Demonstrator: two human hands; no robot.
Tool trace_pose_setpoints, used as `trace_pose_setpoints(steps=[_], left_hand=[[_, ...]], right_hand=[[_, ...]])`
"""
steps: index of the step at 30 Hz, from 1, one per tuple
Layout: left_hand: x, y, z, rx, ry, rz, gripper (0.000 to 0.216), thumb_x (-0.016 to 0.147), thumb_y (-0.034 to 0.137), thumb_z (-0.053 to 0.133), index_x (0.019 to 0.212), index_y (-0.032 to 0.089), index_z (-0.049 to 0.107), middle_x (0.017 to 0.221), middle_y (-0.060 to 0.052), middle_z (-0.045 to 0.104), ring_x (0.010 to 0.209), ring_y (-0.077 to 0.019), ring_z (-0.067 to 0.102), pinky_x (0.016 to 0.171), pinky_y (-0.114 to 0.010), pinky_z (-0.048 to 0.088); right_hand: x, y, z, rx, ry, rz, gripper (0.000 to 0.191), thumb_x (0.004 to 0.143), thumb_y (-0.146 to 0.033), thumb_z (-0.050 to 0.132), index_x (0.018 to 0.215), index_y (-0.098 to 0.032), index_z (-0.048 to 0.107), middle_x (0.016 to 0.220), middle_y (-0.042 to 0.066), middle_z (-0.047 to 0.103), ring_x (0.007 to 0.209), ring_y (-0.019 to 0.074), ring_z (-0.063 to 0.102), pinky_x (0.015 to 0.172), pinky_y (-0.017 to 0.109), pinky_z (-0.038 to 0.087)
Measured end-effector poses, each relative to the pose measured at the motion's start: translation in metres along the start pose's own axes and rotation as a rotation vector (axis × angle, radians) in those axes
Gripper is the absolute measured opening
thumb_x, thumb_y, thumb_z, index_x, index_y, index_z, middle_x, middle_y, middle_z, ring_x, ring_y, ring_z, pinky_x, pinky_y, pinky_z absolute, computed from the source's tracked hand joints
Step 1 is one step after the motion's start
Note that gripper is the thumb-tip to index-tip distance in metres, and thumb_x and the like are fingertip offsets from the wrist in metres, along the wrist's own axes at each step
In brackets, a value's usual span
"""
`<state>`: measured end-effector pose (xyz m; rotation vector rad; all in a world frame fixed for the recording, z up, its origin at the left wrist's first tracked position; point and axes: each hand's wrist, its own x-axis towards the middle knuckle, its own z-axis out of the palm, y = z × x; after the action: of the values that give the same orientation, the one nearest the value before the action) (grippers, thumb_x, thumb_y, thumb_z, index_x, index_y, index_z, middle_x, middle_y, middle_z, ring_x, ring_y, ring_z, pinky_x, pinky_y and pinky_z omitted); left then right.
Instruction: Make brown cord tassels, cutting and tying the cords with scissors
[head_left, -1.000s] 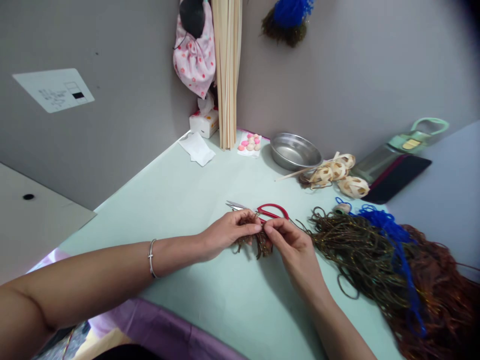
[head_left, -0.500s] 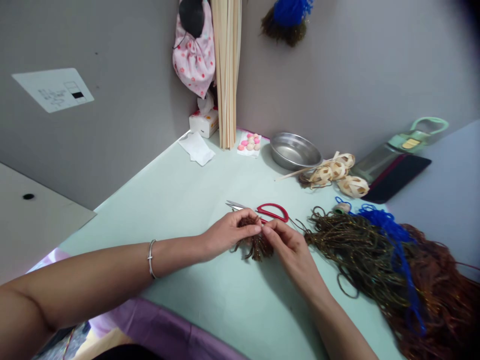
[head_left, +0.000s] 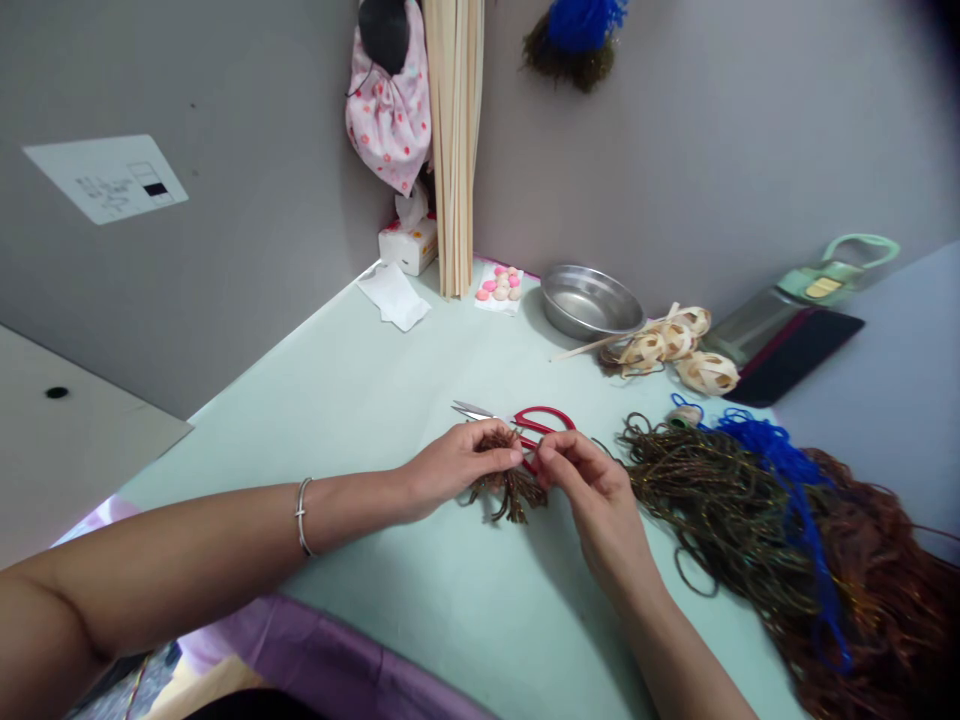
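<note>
My left hand [head_left: 480, 455] is closed around a small brown yarn tassel [head_left: 511, 497], its loose strands fanning out below the fingers. Just right of it, my right hand [head_left: 589, 480] has thumb and forefinger pinched together; whatever is between them, perhaps a thin strand, is too small to make out. Red-handled scissors [head_left: 547, 412] lie on the table behind both hands, blades pointing left and partly covered by my fingers. To the right spreads a heap of dark brown-green yarn [head_left: 712, 500] with blue yarn [head_left: 780, 455] across it.
Along the back stand a metal bowl [head_left: 591, 300], several woven wooden-strip balls [head_left: 675, 342], pink and cream pieces [head_left: 499, 287] on paper, and a tissue box [head_left: 407, 245]. A bottle [head_left: 795, 290] and a dark phone-like slab [head_left: 799, 355] are at the right. Wooden strips [head_left: 454, 150] lean in the corner.
My right hand has drawn a short way right, away from my left hand, with its fingertips still pinched. My left hand keeps its hold on the tassel in the same place.
</note>
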<state>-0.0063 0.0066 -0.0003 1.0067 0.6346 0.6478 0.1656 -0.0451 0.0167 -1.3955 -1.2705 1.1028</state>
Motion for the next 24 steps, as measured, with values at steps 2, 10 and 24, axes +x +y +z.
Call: trace_pose_setpoints(steps=[2, 10, 24], left_hand=[[0.0003, -0.0004, -0.0003, -0.013, 0.024, 0.004, 0.025, 0.081, 0.036, 0.071, 0.084, 0.015, 0.058, 0.077, 0.001, 0.054, 0.067, -0.0083, 0.049, 0.065, -0.021, 0.039], [0.0004, -0.0036, -0.0003, 0.039, -0.01, 0.005, 0.028, 0.08, 0.04, 0.071, 0.086, 0.017, 0.057, 0.077, 0.001, 0.054, 0.066, -0.009, 0.051, 0.063, -0.022, 0.039], [-0.0006, 0.0002, 0.0003, 0.089, -0.012, -0.007, 0.02, 0.08, 0.032, 0.069, 0.084, 0.016, 0.058, 0.07, 0.001, 0.052, 0.063, -0.0086, 0.047, 0.058, -0.021, 0.035]], right_hand=[[0.0002, -0.0007, -0.0001, 0.01, -0.013, 0.004, 0.023, 0.094, -0.041, 0.057, 0.084, -0.02, 0.059, 0.073, -0.001, 0.055, 0.067, 0.0137, 0.047, 0.064, 0.026, 0.039], [0.0002, -0.0032, 0.0041, -0.058, -0.165, 0.044, 0.034, 0.091, -0.046, 0.059, 0.073, -0.018, 0.055, 0.064, -0.004, 0.043, 0.059, 0.0118, 0.036, 0.055, 0.025, 0.029], [-0.0013, -0.0008, 0.0062, 0.086, -0.097, 0.083, 0.019, 0.084, -0.034, 0.068, 0.08, -0.018, 0.06, 0.07, -0.002, 0.054, 0.06, 0.0112, 0.041, 0.055, 0.024, 0.033]])
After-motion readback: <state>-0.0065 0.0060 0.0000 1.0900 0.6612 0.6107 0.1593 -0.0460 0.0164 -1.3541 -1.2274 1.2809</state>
